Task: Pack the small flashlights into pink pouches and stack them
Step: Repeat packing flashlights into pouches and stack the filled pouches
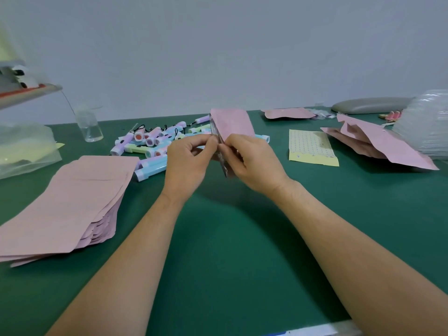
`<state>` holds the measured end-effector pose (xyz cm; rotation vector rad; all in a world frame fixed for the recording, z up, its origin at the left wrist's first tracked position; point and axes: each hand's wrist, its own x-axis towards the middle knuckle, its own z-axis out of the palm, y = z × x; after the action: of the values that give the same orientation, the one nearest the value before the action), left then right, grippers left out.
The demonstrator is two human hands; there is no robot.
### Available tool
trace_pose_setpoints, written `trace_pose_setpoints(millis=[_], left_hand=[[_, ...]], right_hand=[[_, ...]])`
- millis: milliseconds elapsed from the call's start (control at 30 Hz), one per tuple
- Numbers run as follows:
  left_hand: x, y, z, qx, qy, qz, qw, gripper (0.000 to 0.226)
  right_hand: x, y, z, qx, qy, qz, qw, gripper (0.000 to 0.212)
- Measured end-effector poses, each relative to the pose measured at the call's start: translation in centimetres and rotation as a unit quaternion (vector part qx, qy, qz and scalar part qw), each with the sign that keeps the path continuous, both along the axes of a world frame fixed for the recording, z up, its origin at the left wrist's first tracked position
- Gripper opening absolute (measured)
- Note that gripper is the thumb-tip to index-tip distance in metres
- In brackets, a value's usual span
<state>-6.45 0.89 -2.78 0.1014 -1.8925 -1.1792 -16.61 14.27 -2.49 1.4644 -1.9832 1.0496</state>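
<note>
Over the bench (230, 238), the pink pouch (232, 124) stands on edge, pinched along its near side by the left hand (186, 163) and the right hand (252, 163); if that small grip slips, it may drop onto the flashlights (148, 144) just behind and left of it.

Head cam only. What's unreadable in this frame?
- Held pouch contents, head view: the pouch is opaque, and the left hand and right hand cover its near edge.
- Pouch stack count, head view: cut off by the left edge, layers too thin to count.
- Clear plastic bundle, head view: blurred, cut off by the right edge.
- Shelf items, head view: blurred.
</note>
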Motion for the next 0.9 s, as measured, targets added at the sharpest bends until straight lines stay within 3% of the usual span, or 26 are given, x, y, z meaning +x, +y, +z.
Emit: trace_pose_setpoints(millis=[100, 200, 333, 400, 467, 567, 733, 800, 900], left_hand=[[0.0, 0.3, -0.8, -0.193, 0.035, 0.144, 0.97, 0.023], [0.1, 0.7, -1.1, -0.258, 0.079, 0.201, 0.942, 0.019], [0.2, 0.7, -1.0, -0.186, -0.023, 0.203, 0.961, 0.022], [0.0, 0.8, -1.0, -0.115, -0.08, 0.154, 0.978, 0.025], [-0.1, 0.8, -1.0, -0.055, -0.104, 0.097, 0.988, 0.02], [-0.5, 1.0, -1.4, -0.042, -0.14, 0.102, 0.984, 0.026], [-0.7, 0.3, -2.2, -0.069, -0.156, 0.191, 0.967, 0.041], [-0.3, -0.2, -2.0, -0.077, -0.149, 0.222, 0.961, 0.036], [0.2, -0.3, -1.7, -0.043, -0.1, 0.253, 0.961, 0.025]], right_hand=[[0.5, -0.5, 0.4, 0.095, -0.014, -0.072, 0.993, 0.033], [1.0, -1.0, 0.2, 0.14, 0.018, -0.112, 0.984, 0.032], [1.3, -1.0, -0.1, 0.15, 0.104, -0.125, 0.975, 0.025], [0.8, -0.9, -0.3, 0.184, 0.162, -0.136, 0.96, 0.029], [0.5, -0.7, -0.7, 0.209, 0.176, -0.142, 0.951, 0.03], [0.6, -0.7, -1.1, 0.225, 0.173, -0.13, 0.95, 0.03], [1.8, -1.8, -1.1, 0.132, 0.118, -0.147, 0.973, 0.029], [1.9, -2.1, -0.8, 0.086, 0.051, -0.179, 0.979, 0.03], [1.2, -1.8, -0.6, 0.098, -0.013, -0.239, 0.966, 0.037]])
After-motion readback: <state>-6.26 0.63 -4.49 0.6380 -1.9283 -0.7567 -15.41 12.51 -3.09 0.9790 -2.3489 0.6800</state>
